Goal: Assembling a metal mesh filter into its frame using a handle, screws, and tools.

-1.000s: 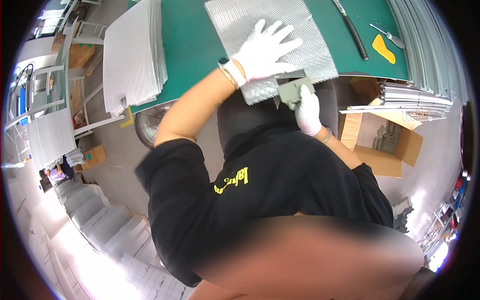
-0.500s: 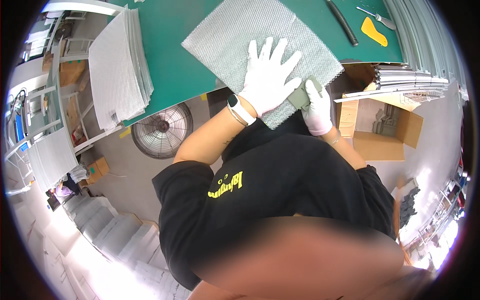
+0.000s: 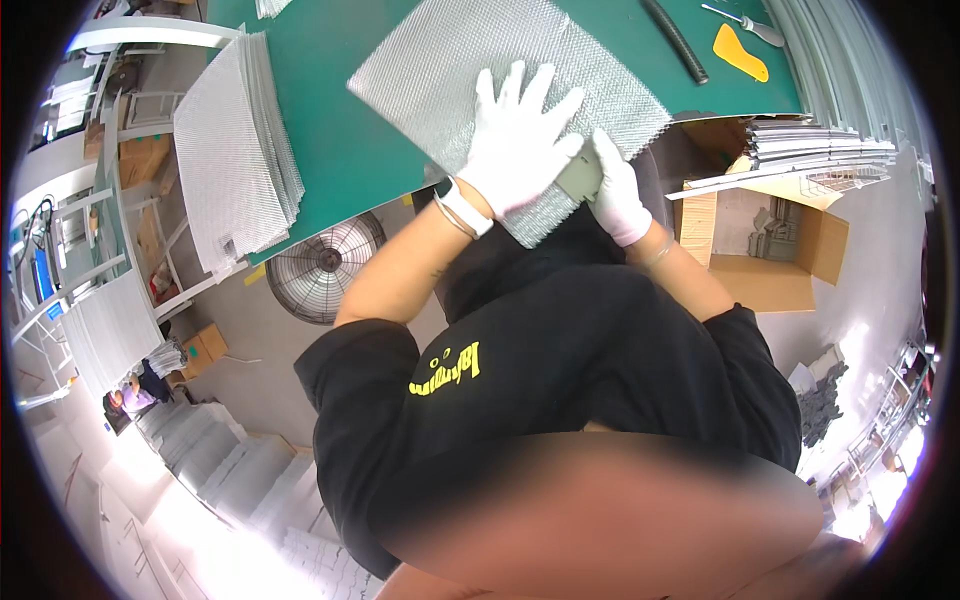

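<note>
A silvery metal mesh sheet lies tilted cornerwise on the green tabletop, its near corner sticking out past the table edge. My left hand, in a white glove, rests flat on the mesh with its fingers spread. A flat grey-green piece sits at the mesh's near right edge. My right hand, also gloved in white, grips the piece from its right side; the fingers underneath are hidden. Whether the piece lies over or around the mesh edge, I cannot tell.
Stacked mesh sheets stand at the table's left end. A dark rod, a yellow scraper and a screwdriver lie at the far right. Below are a floor fan and an open cardboard box. Long strips jut out right.
My right hand has moved left with the grey-green piece, farther along toward my left hand. Its thumb has shifted toward the piece's edge. The mesh and my left hand have shifted slightly left.
</note>
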